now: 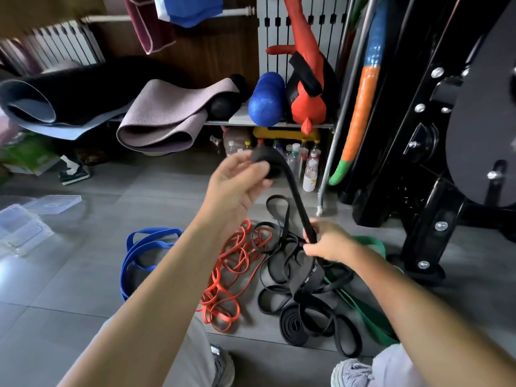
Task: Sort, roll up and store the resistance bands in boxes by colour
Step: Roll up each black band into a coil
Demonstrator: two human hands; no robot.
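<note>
My left hand (237,180) holds up the rolled end of a black resistance band (296,196). The band runs taut down to my right hand (328,243), which grips it lower down. Its tail hangs below into a loose heap of black bands (282,275) on the floor. A finished black roll (293,326) lies at the front of the heap. Red bands (231,275) lie tangled to the left, blue bands (139,255) further left, and green bands (371,317) to the right, partly under my right arm.
Clear plastic boxes (22,227) and a lid (53,203) sit on the grey tiled floor at left. A shelf behind holds yoga mats (164,118) and a blue foam roller (266,99), with bottles (310,169) below. A black gym machine (435,163) stands at right.
</note>
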